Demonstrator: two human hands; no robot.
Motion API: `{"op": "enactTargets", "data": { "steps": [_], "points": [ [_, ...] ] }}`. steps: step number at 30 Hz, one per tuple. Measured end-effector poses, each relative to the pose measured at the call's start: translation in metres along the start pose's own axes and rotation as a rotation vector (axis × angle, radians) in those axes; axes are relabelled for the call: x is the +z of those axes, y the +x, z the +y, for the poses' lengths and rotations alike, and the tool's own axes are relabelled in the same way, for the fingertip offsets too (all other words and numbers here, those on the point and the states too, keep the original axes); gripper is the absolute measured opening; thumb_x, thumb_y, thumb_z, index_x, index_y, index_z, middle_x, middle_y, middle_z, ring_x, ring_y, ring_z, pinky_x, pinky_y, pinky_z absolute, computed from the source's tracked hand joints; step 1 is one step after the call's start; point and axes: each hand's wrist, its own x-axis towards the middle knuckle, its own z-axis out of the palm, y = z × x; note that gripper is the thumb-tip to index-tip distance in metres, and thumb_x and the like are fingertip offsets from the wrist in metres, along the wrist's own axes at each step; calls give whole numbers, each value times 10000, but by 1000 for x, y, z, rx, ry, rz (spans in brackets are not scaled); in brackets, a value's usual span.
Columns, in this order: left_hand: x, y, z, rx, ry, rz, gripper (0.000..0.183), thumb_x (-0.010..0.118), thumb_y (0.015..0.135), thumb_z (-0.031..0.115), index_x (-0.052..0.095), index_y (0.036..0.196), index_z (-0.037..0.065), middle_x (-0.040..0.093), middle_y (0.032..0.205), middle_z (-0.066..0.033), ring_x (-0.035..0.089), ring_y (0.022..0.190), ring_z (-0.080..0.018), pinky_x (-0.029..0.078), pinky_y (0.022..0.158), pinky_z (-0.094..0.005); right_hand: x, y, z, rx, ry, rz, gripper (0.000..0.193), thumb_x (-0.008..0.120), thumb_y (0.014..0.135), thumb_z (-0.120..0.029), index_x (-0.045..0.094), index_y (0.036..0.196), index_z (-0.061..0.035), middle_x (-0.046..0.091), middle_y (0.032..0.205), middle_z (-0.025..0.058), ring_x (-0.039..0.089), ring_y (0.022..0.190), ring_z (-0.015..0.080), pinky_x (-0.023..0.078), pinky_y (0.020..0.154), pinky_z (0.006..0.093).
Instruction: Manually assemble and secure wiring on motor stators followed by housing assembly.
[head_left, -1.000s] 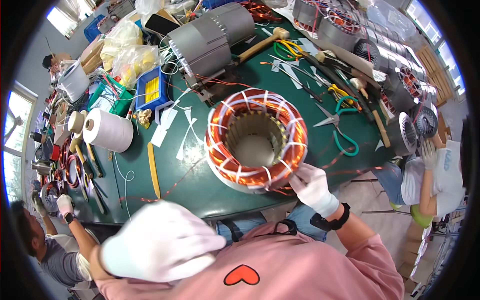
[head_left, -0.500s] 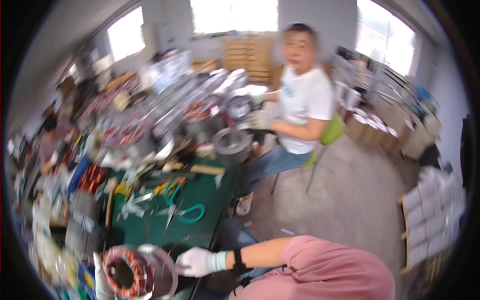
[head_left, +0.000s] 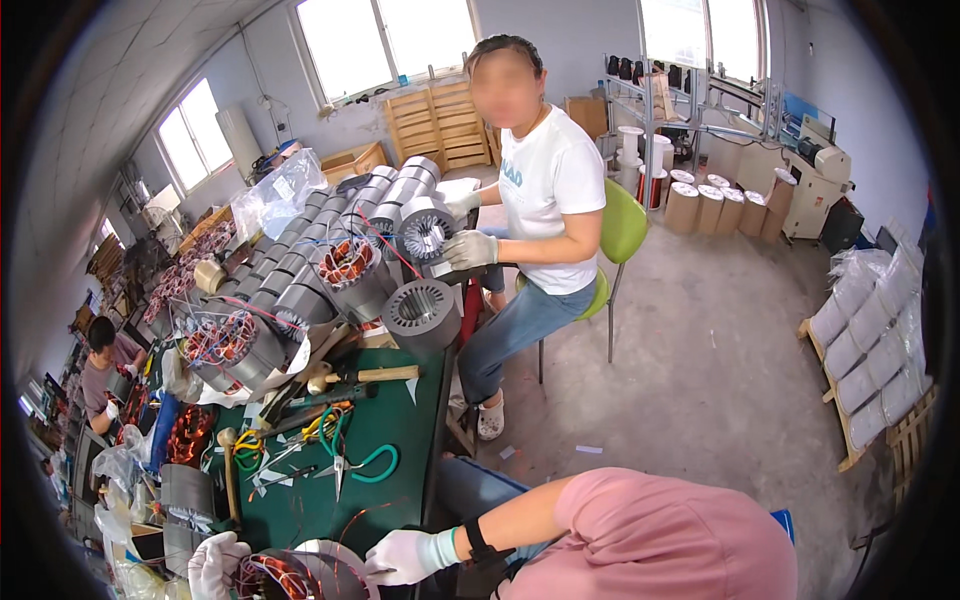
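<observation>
At the lower edge lies a motor stator (head_left: 335, 577) with orange copper windings (head_left: 275, 577) at its left end; its lower part is cut off by the picture. My left hand (head_left: 215, 567), in a white glove, is closed with bent fingers against the winding end. On the stator's right rim is my right hand (head_left: 405, 556), also gloved, its fingers pressed together; what is pinched there is too small to make out. A thin copper wire (head_left: 352, 520) curls up between the hands. Beyond them, green-handled scissors (head_left: 372, 466) lie on the green tabletop (head_left: 300, 515).
A wooden-handled hammer (head_left: 375, 375), a second mallet (head_left: 230, 470) and yellow-handled tools lie on the table. Several stators (head_left: 420, 310) stand farther back. At the table's far side a seated person (head_left: 555, 190) in gloves handles a stator. Wrapped stacks (head_left: 865, 350) stand on a pallet at right.
The view has shifted and sharpened, so the stator and my hands sit lower in the picture. My left hand's fingers now show curled beside the windings. The right hand stays at the rim.
</observation>
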Motion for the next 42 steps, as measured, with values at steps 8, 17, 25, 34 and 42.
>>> {"op": "enactTargets", "data": {
  "steps": [8, 17, 25, 34, 42],
  "points": [
    [13, 9, -23, 123, -101, 211, 371, 488, 1080, 321, 623, 1138, -19, 692, 838, -127, 666, 718, -187, 552, 714, -320, -2, -2, 1, 32, -12, -61, 309, 577, 979, -330, 689, 1004, -43, 679, 968, 132, 659, 909, 381, 536, 787, 465],
    [41, -37, -11, 283, 190, 299, 312, 504, 1054, 261, 651, 1098, -11, 694, 851, -122, 664, 736, -187, 534, 757, -328, 0, -4, 3, 1, -26, -43, 312, 576, 980, -329, 693, 1023, -44, 679, 970, 131, 659, 906, 379, 537, 784, 460],
    [65, -81, 9, 427, 462, 373, 265, 519, 1031, 208, 675, 1062, -4, 696, 862, -118, 662, 752, -188, 518, 796, -334, 7, -4, 7, -65, -33, 25, 281, 579, 964, -301, 689, 906, -49, 662, 892, 123, 662, 832, 366, 542, 723, 457],
    [92, -153, 38, 532, 801, 497, 222, 535, 1006, 148, 703, 1021, 5, 698, 874, -113, 660, 771, -189, 500, 839, -342, 7, -8, 12, -110, -28, 37, 281, 598, 972, -304, 687, 911, -44, 660, 882, 124, 656, 816, 356, 536, 715, 452],
    [81, -223, 26, 548, 1179, 553, 335, 407, 1085, 128, 593, 1263, -87, 684, 1007, -212, 638, 788, -225, 528, 733, -307, -128, -48, -70, -564, 220, 402, 51, 687, 893, -59, 733, 893, -37, 709, 773, 70, 683, 669, 254, 515, 574, 350]
  ]
}}
